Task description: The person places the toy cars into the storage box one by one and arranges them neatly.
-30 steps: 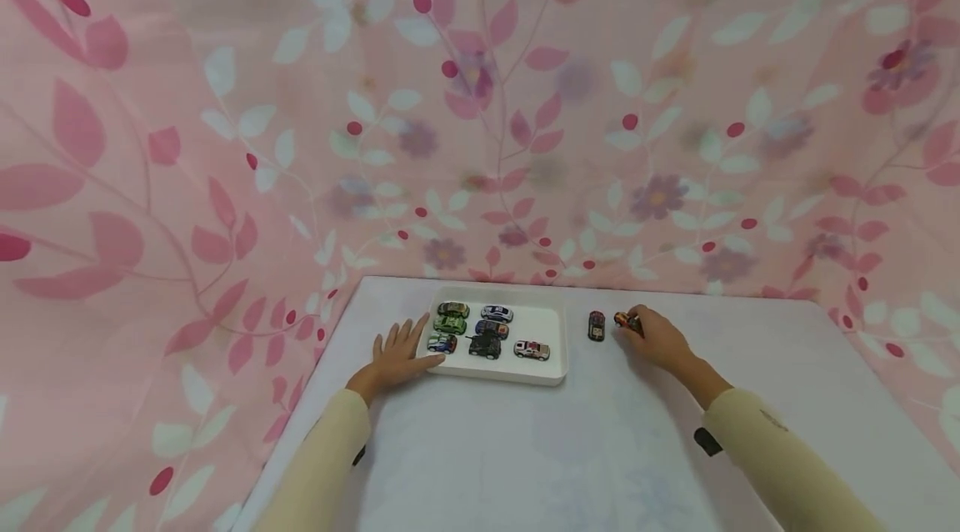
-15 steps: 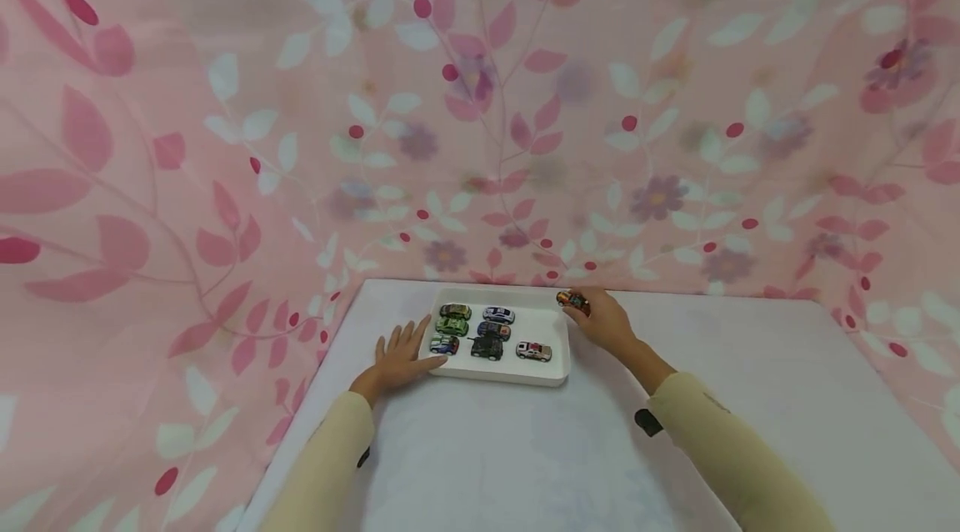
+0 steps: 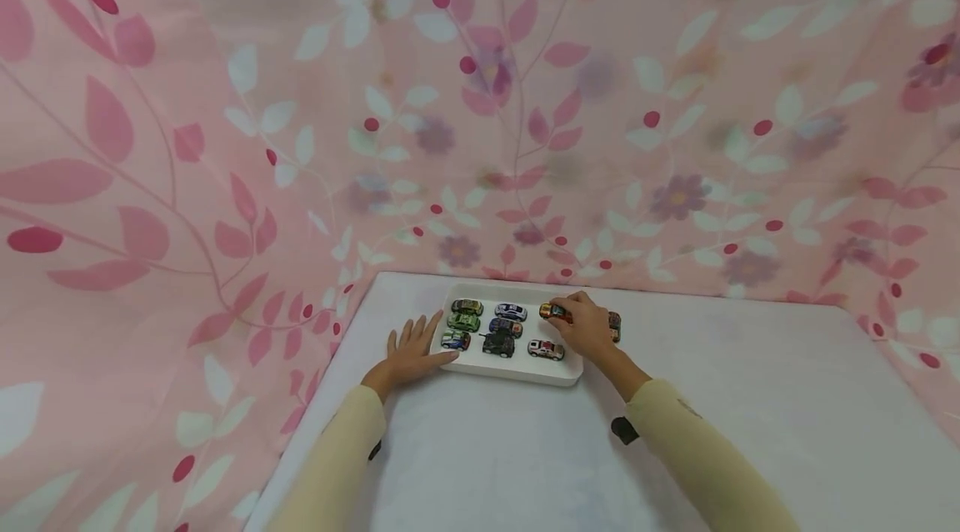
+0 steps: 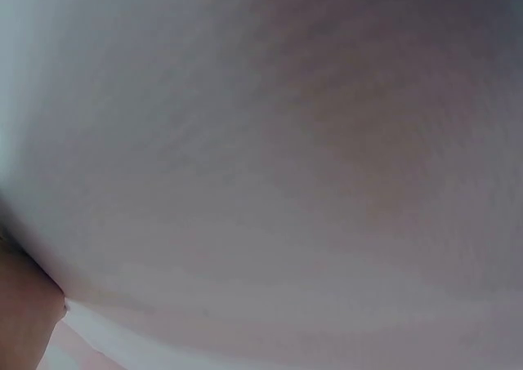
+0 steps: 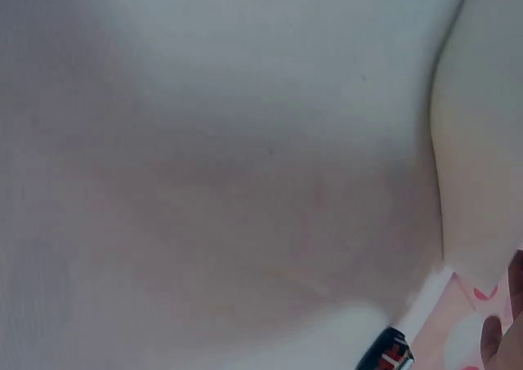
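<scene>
Pink leaf-and-flower fabric hangs behind a white-covered table. At the left, the left hand lies flat, fingers spread and relaxed, its fingertips touching the left rim of a shallow white rectangular tray. Inside the tray stand seven small glossy toy cars in rough rows, among them a green car and a black car. Further right, the right hand pinches an orange toy car over the tray's far right corner, long axis running left to right, nose toward the other cars. The right hand is the nearer one. Just beyond that hand, a dark toy car sits on the table outside the tray. Both wrist views show only blurred white surface.
</scene>
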`<state>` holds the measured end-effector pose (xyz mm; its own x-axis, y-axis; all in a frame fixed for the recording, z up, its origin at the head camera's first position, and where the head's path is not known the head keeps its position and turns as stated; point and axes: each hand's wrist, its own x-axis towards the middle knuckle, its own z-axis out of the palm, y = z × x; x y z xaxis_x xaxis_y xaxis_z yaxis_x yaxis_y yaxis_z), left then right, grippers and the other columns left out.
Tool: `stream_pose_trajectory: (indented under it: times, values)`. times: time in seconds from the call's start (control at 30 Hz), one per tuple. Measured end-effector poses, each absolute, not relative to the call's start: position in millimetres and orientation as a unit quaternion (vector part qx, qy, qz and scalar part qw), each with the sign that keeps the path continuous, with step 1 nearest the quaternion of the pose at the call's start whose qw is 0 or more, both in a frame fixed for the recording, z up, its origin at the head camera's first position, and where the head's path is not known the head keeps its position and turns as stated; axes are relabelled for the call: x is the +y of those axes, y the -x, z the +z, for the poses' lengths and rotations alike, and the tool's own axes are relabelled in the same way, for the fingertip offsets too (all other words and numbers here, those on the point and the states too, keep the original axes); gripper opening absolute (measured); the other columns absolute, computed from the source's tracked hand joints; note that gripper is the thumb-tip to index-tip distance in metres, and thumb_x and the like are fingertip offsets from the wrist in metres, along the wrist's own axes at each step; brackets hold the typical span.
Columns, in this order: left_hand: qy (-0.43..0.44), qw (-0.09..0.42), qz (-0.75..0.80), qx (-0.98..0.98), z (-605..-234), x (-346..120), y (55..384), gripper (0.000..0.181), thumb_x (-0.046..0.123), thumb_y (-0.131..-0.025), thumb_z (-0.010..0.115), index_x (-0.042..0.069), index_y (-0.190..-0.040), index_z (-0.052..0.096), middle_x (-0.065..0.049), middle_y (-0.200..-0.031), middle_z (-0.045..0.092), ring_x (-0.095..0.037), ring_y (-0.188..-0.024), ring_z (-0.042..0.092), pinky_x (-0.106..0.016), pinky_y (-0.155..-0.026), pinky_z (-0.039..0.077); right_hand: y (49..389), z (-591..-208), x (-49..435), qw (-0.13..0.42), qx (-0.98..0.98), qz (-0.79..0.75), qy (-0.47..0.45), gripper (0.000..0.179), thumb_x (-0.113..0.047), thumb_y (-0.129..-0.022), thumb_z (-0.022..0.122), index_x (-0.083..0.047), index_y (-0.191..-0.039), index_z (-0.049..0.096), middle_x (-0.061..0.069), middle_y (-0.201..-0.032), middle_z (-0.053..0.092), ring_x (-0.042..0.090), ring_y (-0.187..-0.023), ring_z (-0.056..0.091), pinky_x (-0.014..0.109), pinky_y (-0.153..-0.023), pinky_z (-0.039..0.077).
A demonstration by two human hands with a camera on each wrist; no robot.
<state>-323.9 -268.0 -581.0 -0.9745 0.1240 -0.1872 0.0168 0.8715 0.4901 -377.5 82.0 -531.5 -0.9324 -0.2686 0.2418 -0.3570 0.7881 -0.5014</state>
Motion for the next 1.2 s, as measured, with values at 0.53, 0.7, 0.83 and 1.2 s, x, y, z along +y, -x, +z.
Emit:
stream_pose_trajectory:
  times: [0.53, 0.7, 0.83, 1.2]
  values:
    - [-0.031, 0.124, 0.233, 0.964, -586.2, -264.3, 328.3, 0.106, 0.086, -0.078, 0.046, 0.037, -0.159, -0.001, -0.013, -0.167, 0.006, -0.040, -0.153, -0.003, -0.066, -0.116, -0.008, 373.8, -559.1, 73.3, 0.061, -0.942, 0.294, -0.151, 0.035, -0.022, -0.093, 0.070, -0.010, -0.125, 0.068, 0.014, -0.115, 0.062, 0.031, -0.106, 0.062, 0.059, -0.097, 0.042]
    - [-0.033, 0.120, 0.229, 0.966, -580.7, -264.5, 327.7, 0.103, 0.083, -0.081, 0.047, 0.036, -0.159, 0.000, -0.015, -0.167, 0.007, -0.041, -0.153, -0.001, -0.067, -0.116, -0.006, 375.7, -562.0, 72.2, 0.065, -0.941, 0.294, -0.152, 0.034, -0.022, -0.094, 0.069, -0.011, -0.126, 0.068, 0.013, -0.116, 0.062, 0.031, -0.107, 0.061, 0.058, -0.096, 0.043]
    - [-0.031, 0.116, 0.236, 0.964, -577.7, -265.5, 327.4, 0.101, 0.080, -0.083, 0.048, 0.036, -0.159, -0.001, -0.015, -0.167, 0.006, -0.041, -0.153, -0.003, -0.066, -0.116, -0.008, 377.6, -559.8, 69.6, 0.056, -0.944, 0.287, -0.150, 0.035, -0.022, -0.094, 0.067, -0.011, -0.128, 0.067, 0.013, -0.117, 0.061, 0.031, -0.108, 0.061, 0.058, -0.098, 0.042]
    - [-0.029, 0.111, 0.247, 0.962, -577.4, -265.5, 325.0, 0.104, 0.082, -0.080, 0.050, 0.033, -0.160, 0.002, -0.018, -0.166, 0.007, -0.043, -0.152, -0.002, -0.067, -0.115, -0.008, 377.8, -558.8, 69.6, 0.049, -0.943, 0.293, -0.148, 0.032, -0.023, -0.094, 0.068, -0.009, -0.123, 0.067, 0.012, -0.115, 0.064, 0.031, -0.109, 0.059, 0.059, -0.098, 0.042]
